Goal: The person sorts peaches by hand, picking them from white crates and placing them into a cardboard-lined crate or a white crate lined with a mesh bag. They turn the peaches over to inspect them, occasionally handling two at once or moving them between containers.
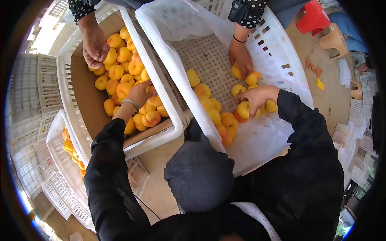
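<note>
My left hand [138, 94], with a beaded bracelet at the wrist, reaches into a cardboard-lined white crate [64, 76] piled with orange-yellow apricots [116, 72]. Its fingers curl around an apricot [151, 91] at the right side of the pile. In the other white crate [277, 38], lined with thin translucent plastic [257, 140], my right hand [257, 97] grips a yellow apricot [243, 109] between thumb and fingers. More apricots [209, 104] lie along that crate's left side, and a few are partly hidden under my right hand.
Opposite me, a co-worker's hand [94, 46] hovers over the apricot pile; their other hand [240, 58] touches fruit near my right hand. Another crate of apricots [70, 146] stands lower left. Stacked crates [28, 88] line the left. A red stool [311, 18] and tan stool [333, 41] stand right.
</note>
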`<state>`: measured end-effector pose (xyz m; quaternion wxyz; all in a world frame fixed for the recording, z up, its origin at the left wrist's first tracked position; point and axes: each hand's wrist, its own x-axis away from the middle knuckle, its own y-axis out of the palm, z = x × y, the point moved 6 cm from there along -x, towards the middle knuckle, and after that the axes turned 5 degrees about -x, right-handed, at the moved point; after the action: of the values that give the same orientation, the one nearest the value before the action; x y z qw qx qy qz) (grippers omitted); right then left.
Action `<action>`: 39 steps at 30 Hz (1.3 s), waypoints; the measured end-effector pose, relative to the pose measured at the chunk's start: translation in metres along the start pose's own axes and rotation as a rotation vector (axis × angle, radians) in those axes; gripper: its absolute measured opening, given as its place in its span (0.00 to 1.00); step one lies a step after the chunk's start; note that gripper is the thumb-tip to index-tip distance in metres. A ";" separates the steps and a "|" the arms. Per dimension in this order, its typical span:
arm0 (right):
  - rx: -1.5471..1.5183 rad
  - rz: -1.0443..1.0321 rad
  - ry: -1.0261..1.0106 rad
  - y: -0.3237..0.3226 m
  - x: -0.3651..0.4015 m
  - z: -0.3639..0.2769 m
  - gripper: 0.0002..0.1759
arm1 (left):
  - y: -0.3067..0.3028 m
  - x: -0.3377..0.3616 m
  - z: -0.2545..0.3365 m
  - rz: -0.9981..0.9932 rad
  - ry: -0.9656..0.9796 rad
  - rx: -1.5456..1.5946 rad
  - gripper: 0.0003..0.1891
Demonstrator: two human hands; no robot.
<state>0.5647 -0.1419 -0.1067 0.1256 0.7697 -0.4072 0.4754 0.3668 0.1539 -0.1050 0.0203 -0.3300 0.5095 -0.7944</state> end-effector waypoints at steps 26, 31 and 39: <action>-0.152 0.719 -0.761 0.052 0.183 -0.275 0.34 | -0.075 0.314 0.076 0.560 0.249 1.429 0.29; -0.417 0.535 -0.562 0.048 0.180 -0.193 0.33 | -0.016 0.433 -0.118 1.026 -0.286 1.498 0.24; -0.570 0.457 -0.414 0.068 0.191 -0.174 0.32 | 0.123 0.507 -0.278 1.167 -0.836 1.707 0.20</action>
<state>0.4459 -0.1811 0.1297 0.1403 0.6731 -0.6994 0.1949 -0.2184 0.1295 -0.0238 0.7804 -0.1592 -0.1736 -0.5792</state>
